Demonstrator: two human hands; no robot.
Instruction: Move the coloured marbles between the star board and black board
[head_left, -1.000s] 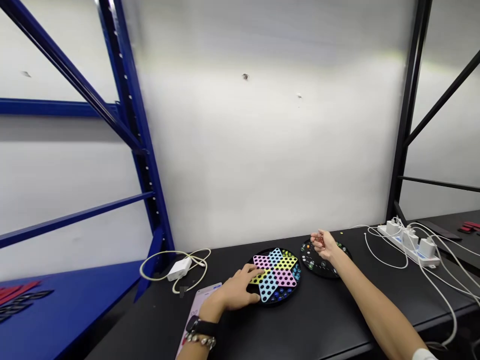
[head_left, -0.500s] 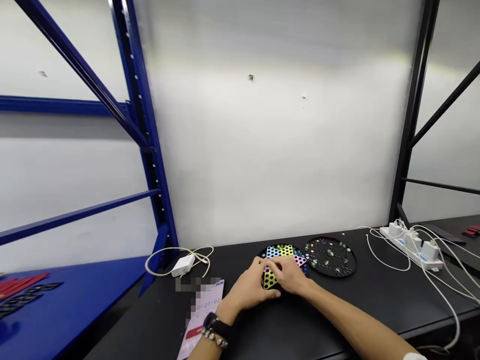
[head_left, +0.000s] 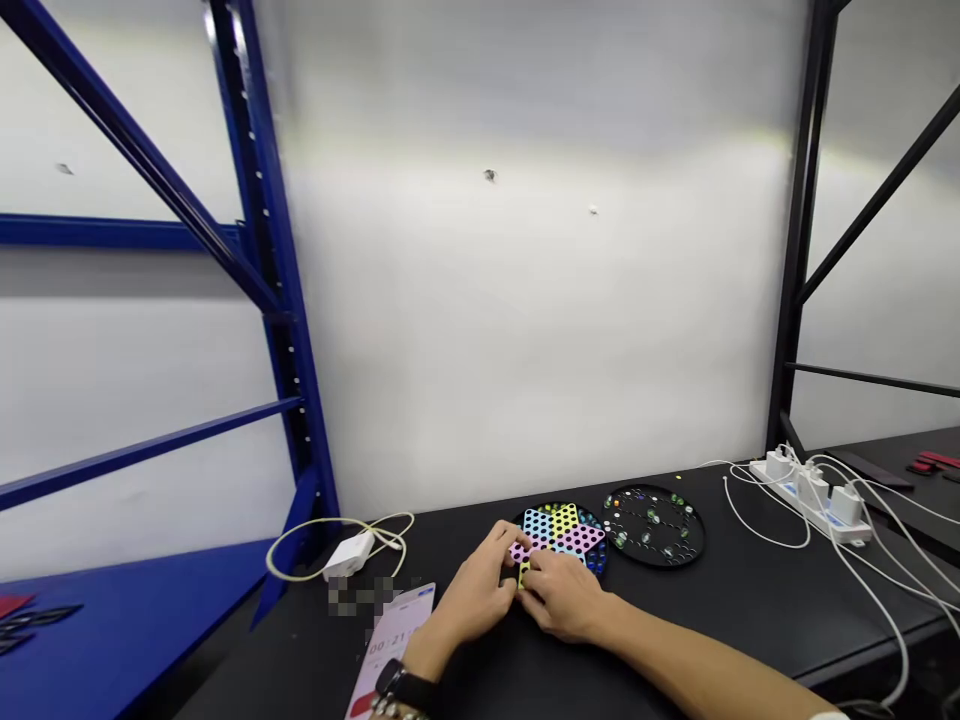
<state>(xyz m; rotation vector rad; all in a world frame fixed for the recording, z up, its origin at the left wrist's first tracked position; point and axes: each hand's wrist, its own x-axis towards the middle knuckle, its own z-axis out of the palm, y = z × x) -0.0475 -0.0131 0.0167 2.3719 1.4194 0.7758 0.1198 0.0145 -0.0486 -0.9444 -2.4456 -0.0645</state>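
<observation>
A Chinese checkers board (head_left: pixel 555 536), star-shaped with pastel yellow, pink and blue sections full of holes, lies in a round black tray (head_left: pixel 607 568) with blue and yellow marbles around its edges. My left hand (head_left: pixel 480 587) has its curled fingers on the board's left point, thumb toward the front. Beside it, my right hand (head_left: pixel 564 598) closes its fingers and thumb at the front yellow point. The fingertips are partly hidden, along with part of the board's front left.
Right of the board lies a second round black tray (head_left: pixel 651 520) holding scattered marbles. A phone (head_left: pixel 397 635) with a running timer lies by my left forearm. A white charger with cable (head_left: pixel 349 555) is at left; a loaded power strip (head_left: pixel 814 495) is at right.
My right hand has drawn back from the board's middle to its front point. My left hand has shifted to the left point, and more of the star shows. The view has tilted slightly.
</observation>
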